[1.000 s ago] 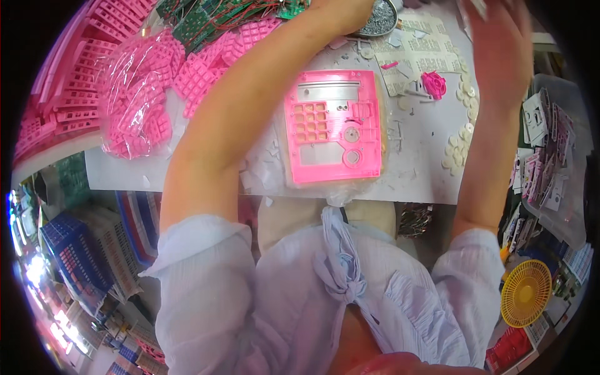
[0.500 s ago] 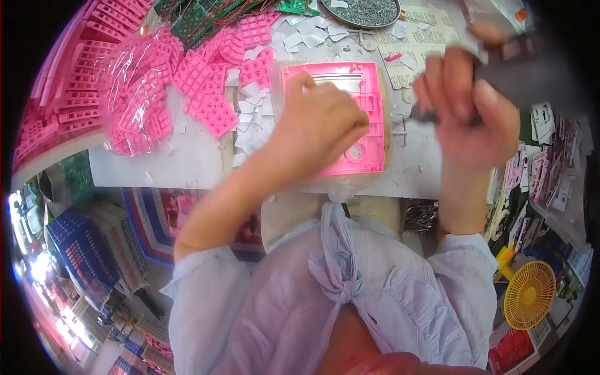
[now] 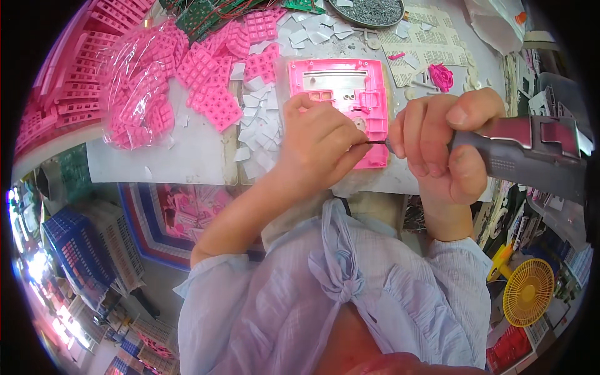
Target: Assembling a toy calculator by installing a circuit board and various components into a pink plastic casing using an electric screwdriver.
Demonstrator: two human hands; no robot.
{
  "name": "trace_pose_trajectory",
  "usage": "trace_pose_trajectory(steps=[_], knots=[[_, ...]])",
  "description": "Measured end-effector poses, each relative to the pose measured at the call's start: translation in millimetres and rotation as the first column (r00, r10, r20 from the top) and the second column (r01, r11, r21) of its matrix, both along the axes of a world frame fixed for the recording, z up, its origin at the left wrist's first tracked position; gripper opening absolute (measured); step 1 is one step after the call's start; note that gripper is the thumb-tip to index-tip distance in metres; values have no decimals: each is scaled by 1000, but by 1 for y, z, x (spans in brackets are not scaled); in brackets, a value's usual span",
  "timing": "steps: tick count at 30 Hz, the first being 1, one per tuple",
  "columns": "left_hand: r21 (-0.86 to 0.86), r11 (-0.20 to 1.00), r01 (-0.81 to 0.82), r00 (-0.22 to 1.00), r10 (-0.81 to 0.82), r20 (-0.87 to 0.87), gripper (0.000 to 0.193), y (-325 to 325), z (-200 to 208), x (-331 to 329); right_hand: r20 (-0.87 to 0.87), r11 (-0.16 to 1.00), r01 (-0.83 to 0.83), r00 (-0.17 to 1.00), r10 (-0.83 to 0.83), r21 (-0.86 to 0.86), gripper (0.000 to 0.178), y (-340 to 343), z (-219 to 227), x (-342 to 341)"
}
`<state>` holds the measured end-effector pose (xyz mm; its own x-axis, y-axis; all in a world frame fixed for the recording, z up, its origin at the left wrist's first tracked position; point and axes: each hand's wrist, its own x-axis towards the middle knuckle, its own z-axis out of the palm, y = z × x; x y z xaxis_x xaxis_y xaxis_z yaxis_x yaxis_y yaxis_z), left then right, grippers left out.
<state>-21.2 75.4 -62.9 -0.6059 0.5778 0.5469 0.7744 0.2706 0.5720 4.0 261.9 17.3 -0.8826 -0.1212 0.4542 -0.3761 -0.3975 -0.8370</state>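
Observation:
A pink plastic panel [image 3: 350,87] with a grey window strip and button holes lies face down on the white table [image 3: 175,156] in front of me. My right hand [image 3: 440,147] is shut on a grey and red electric screwdriver [image 3: 531,153] held level, its thin bit pointing left. My left hand [image 3: 315,140] pinches the bit's tip with thumb and forefinger, just over the panel's lower edge. Whether a screw sits on the tip is hidden by my fingers.
Pink keypad mats [image 3: 215,100] and small white squares [image 3: 259,125] lie left of the panel. Clear bags of pink parts [image 3: 134,94] sit further left. A dish of screws [image 3: 365,9] stands at the back. A yellow fan [image 3: 528,290] is at lower right.
Both hands came back from the far side of the table toward me. The right hand brought in the screwdriver, and the left hand moved onto its bit tip.

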Motion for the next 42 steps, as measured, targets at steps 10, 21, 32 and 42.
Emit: trace_pose_trajectory(steps=[10, 21, 32, 42], knots=[[-310, 943, 117, 986, -148, -79, 29, -4, -4, -16, 199, 980, 195, 963, -183, -41, 18, -2, -56, -8], [-374, 926, 53, 991, -95, -95, 20, -2, -7, -10, 24, 917, 15, 999, -26, 398, 18, 8, -76, -20], [-518, 596, -613, 745, 655, -128, 34, -79, 15, -117, 14, 998, -3, 1000, 4, -65, 29, 67, -16, -63], [83, 807, -585, 659, 413, 629, 25, -99, 27, -114, -383, 453, 823, 563, -733, 342, 44, 39, 3, -41]])
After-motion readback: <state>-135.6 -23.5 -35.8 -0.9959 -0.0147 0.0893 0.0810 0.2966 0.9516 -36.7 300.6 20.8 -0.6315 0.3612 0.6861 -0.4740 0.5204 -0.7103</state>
